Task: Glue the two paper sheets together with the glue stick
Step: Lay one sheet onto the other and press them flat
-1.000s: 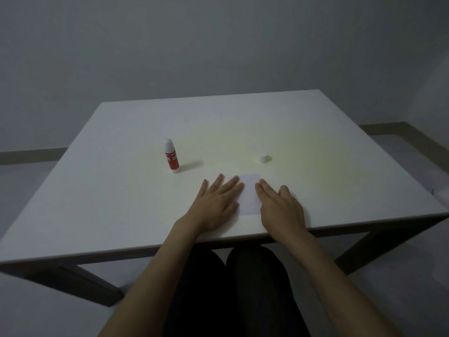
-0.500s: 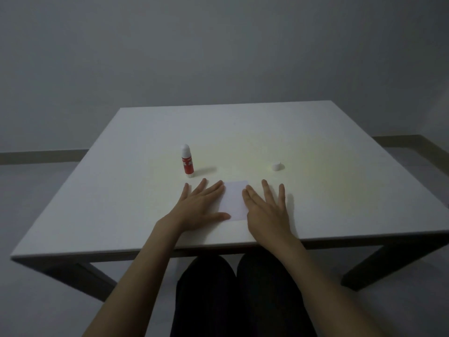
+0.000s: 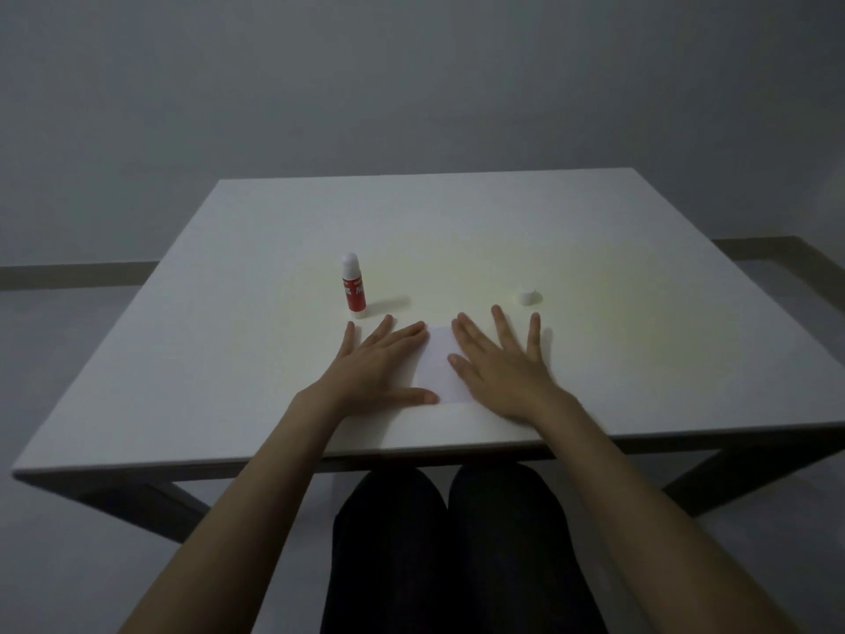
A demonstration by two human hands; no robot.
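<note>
Head view: left hand [image 3: 372,370] and right hand [image 3: 500,363], both flat and spread, press the paper sheets [image 3: 441,370] near the table's [image 3: 640,359] front edge. Glue stick [image 3: 353,286] upright, uncapped, cap [image 3: 526,297] apart. Judged: bonding nearly complete; recapping remains.

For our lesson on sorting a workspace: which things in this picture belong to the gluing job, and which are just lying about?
Belong to the job:
- paper, flat under both hands
- glue stick, standing upright, uncapped
- white cap, off the stick, lying apart to the right
- left hand and right hand, pressing flat

Just lying about:
- nothing; only the table itself remains
</note>
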